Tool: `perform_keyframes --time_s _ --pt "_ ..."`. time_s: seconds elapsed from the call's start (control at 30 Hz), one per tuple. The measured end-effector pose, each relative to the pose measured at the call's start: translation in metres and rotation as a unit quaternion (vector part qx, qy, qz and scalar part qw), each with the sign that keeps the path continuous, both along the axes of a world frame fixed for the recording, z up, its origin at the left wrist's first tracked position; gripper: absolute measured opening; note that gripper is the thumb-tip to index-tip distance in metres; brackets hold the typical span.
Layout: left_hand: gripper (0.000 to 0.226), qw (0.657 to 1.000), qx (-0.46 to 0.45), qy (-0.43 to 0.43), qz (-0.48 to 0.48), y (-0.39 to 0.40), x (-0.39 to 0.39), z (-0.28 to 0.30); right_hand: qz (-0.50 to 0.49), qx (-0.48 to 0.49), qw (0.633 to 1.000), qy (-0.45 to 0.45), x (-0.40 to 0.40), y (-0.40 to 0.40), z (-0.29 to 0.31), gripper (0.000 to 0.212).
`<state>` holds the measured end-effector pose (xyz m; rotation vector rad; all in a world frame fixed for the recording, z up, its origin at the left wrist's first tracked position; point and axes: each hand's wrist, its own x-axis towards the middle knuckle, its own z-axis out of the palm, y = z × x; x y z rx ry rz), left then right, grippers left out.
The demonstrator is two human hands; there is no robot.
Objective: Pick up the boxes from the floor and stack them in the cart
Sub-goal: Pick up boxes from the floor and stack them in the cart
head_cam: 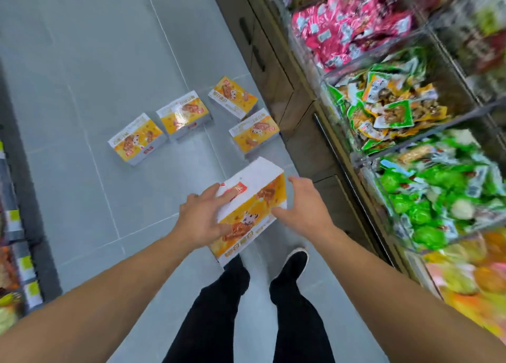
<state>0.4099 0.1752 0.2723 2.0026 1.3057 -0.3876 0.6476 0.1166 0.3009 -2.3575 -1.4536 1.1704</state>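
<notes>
Box (pixel 250 208) held tilted above floor — left hand (pixel 201 220) gripping one side, right hand (pixel 304 209) the other.

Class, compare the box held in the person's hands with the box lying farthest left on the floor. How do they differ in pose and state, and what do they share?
The held box is off the floor, gripped between the left hand and the right hand; the leftmost floor box lies untouched on the tiles. The held box is tilted, showing a plain white side; the floor box lies flat, printed face up. Both share the same yellow-orange print with a cartoon cow.
</notes>
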Motion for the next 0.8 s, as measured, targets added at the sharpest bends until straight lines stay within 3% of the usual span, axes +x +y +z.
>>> perform_keyframes --time_s 0.2,0.33,0.43,0.57,0.67,0.8 --pt "0.074 0.977 0.091 0.035 -0.189 -0.045 -0.011 0.081 0.127 0.033 0.988 -0.079 -0.016 -0.054 0.053 0.087" --pt "0.068 0.955 0.126 -0.007 -0.269 -0.091 -0.018 0.120 0.229 0.005 0.963 -0.142 -0.022 -0.108 0.069 0.115" --pt "0.065 0.923 0.173 -0.031 -0.341 -0.132 -0.021 0.144 0.263 0.015 0.951 -0.163 -0.027 -0.155 0.089 0.124" --pt "0.067 0.901 0.196 -0.024 -0.387 -0.188 -0.021 0.171 0.242 0.009 0.960 -0.140 -0.041 -0.226 0.115 0.121" --pt "0.068 0.885 0.199 -0.030 -0.420 -0.227 -0.026 0.184 0.211 0.012 0.967 -0.145 -0.060 -0.280 0.137 0.101" --pt "0.083 0.888 0.202 -0.036 -0.412 -0.266 -0.036 0.197 0.135 0.020 0.981 -0.137 -0.087 -0.341 0.162 0.094"
